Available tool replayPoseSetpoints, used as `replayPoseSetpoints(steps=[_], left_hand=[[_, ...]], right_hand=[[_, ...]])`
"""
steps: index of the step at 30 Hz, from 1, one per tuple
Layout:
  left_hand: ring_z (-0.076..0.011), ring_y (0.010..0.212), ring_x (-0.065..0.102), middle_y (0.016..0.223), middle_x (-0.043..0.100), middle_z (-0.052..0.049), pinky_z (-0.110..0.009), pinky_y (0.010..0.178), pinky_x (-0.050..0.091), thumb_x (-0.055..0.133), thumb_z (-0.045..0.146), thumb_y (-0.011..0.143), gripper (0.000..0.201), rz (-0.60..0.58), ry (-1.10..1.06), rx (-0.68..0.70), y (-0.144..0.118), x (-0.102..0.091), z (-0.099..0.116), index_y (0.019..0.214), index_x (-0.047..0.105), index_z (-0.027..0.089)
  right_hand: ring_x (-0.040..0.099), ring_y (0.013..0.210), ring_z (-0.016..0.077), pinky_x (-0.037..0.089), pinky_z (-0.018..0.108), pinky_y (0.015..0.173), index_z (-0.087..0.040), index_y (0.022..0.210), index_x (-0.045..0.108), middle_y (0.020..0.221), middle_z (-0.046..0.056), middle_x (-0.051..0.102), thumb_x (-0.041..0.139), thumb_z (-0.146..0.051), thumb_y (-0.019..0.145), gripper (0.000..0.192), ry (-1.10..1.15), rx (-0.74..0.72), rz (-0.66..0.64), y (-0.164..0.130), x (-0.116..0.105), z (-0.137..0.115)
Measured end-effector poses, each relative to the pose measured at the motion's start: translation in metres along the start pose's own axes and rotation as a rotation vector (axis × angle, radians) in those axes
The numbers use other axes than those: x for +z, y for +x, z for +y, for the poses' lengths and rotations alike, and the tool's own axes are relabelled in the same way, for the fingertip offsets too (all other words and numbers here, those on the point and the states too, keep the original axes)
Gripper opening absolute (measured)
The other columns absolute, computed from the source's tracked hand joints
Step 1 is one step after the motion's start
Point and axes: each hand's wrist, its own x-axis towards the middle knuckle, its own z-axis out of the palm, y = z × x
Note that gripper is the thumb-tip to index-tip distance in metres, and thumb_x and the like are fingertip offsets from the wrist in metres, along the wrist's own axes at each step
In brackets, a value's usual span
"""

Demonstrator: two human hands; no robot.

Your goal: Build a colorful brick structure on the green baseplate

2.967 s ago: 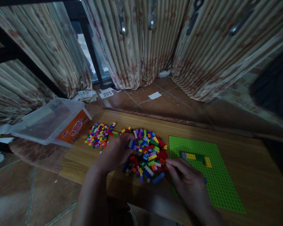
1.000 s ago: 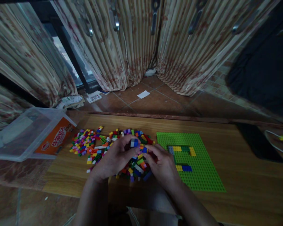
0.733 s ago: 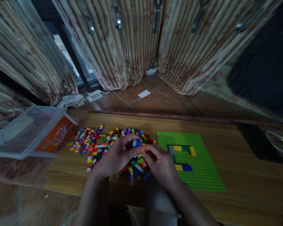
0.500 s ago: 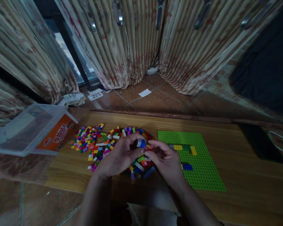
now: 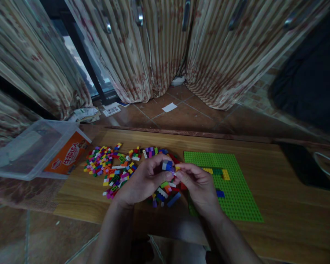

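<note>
Head view, both hands (image 5: pixel 173 179) pinching small blocky plastic bricks (image 5: pixel 167 165), studded green baseplate (image 5: pixel 236 198).

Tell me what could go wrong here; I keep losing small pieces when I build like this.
The left hand and right hand pinch a small blue brick in the air above the loose brick pile; if it slips, it may vanish among them. A wrist resting low could also nudge the green baseplate or scatter bricks toward the table edge.

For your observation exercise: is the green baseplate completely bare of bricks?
No: the green baseplate carries yellow bricks and a blue brick.
</note>
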Motion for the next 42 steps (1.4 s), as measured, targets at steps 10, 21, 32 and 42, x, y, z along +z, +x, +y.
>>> replayPoseSetpoints(steps=[10, 21, 32, 42], left_hand=[[-0.0127, 0.072, 0.051, 0.079, 0.057, 0.0, -0.024, 0.066, 0.042, 0.065, 0.029, 0.084, 0.015, 0.072, 0.123, -0.063, 0.0, -0.013, 0.0, 0.086, 0.058, 0.016], [-0.0129, 0.075, 0.05, 0.082, 0.058, 0.0, -0.024, 0.068, 0.041, 0.064, 0.025, 0.084, 0.013, 0.084, 0.224, -0.067, 0.0, -0.018, -0.001, 0.093, 0.06, 0.015], [-0.0119, 0.072, 0.051, 0.08, 0.058, 0.0, -0.023, 0.068, 0.042, 0.066, 0.027, 0.086, 0.015, -0.015, 0.157, -0.055, -0.001, -0.014, -0.002, 0.095, 0.063, 0.015], [-0.0114, 0.074, 0.052, 0.081, 0.058, 0.001, -0.023, 0.068, 0.042, 0.07, 0.028, 0.083, 0.021, 0.028, 0.015, -0.082, -0.001, -0.014, 0.002, 0.097, 0.063, 0.015]], right_hand=[[0.068, 0.072, 0.0155, 0.057, 0.027, 0.065, -0.024, 0.096, 0.071, 0.083, 0.001, 0.072, 0.067, -0.031, 0.083, 0.015, -0.283, -0.089, 0.012, -0.003, -0.002, 0.017], [0.068, 0.089, 0.0177, 0.053, 0.031, 0.081, -0.024, 0.102, 0.07, 0.098, 0.004, 0.073, 0.062, -0.021, 0.087, 0.017, -0.634, -0.272, -0.118, -0.003, -0.004, 0.019], [0.06, 0.062, 0.0123, 0.05, 0.023, 0.059, -0.021, 0.078, 0.069, 0.07, -0.001, 0.066, 0.069, -0.037, 0.081, 0.016, -0.209, -0.041, -0.073, -0.006, 0.0, 0.014], [0.061, 0.061, 0.0124, 0.05, 0.023, 0.057, -0.022, 0.084, 0.07, 0.071, -0.001, 0.068, 0.067, -0.032, 0.084, 0.011, -0.259, -0.098, -0.063, -0.004, -0.004, 0.014]])
